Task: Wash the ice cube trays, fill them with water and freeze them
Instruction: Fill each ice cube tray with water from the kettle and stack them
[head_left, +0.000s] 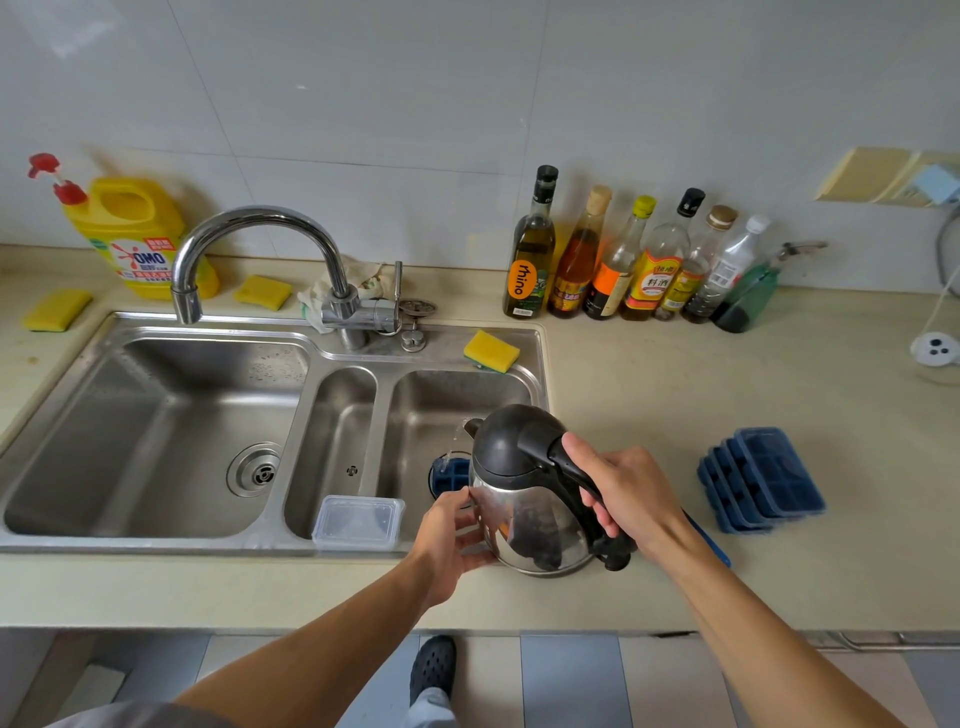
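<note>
Two forearms are reaching in from the near edge, tipping a kettle (524, 499) over the sink (156, 545).

At far left a yellow detergent bottle (130, 234) is standing on the table (675, 395), with the faucet (270, 215) just right of it. A clear plastic container (358, 522) is sitting on the sink's front rim. The left hand (449, 540) is cupping the kettle's steel side, its grip curving round the body. Just beyond, a blue ice cube tray (451, 475) is lying in the right basin, partly hidden by the kettle, and a thin stream (455, 441) is falling from the spout toward it. The right hand (628, 493) is wrapping its grip round the black handle. Further right, a stack of blue trays (763, 480) is resting on the table, well apart from the sink, and a row of bottles (657, 270) is standing against the wall.
</note>
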